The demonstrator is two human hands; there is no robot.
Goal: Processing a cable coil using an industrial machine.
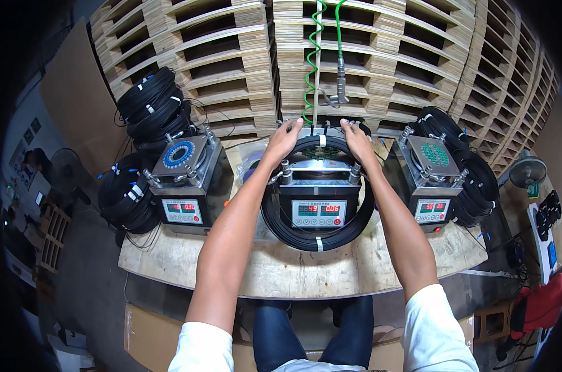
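Observation:
A coil of black cable, bound with white bands, stands as a ring in front of the middle machine, a dark box with red and green digits on its panel. My left hand is closed at the coil's upper left, thumb pointing away from me. On the upper right, my right hand is closed in the same way. The fingertips of both hands are partly hidden on the far side. Through the ring, the machine's panel shows, with metal posts at its upper corners.
Similar machines stand left and right, topped with blue and green connector rings. Black cable coils are piled beside them on the wooden table. Wooden pallets rise behind. A green coiled air hose and a metal tool hang above.

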